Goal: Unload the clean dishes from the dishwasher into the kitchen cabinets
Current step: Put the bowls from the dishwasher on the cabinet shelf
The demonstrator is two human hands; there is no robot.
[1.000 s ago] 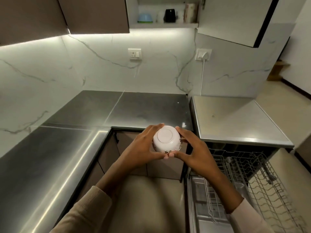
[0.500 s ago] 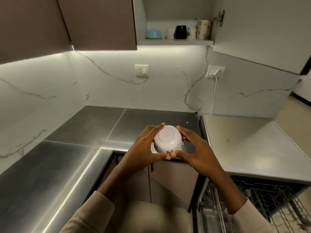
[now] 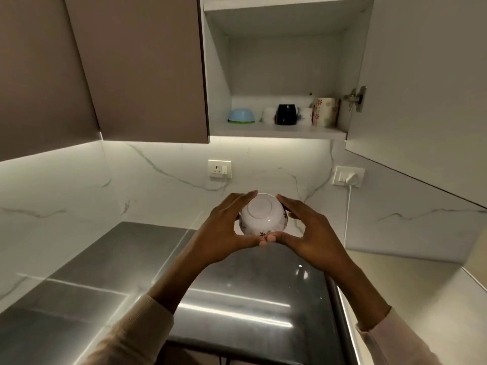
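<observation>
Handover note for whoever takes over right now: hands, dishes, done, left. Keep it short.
Left hand and right hand: both cupped around one white floral bowl, held upside down, base toward the camera, above the steel counter.
Open cabinet is straight ahead and above, its door swung out to the right. On its lower shelf: an inverted blue bowl, a black mug, white cups and a floral container.
Done: some dishes shelved, this bowl in hand.
Left: lift the bowl onto the shelf, probably in the free space at the front. The dishwasher is out of view, so the remaining load is unknown.

Marble-veined wall [image 3: 163, 185], steel counter [image 3: 110, 262], perhaps under-cabinet lighting
</observation>
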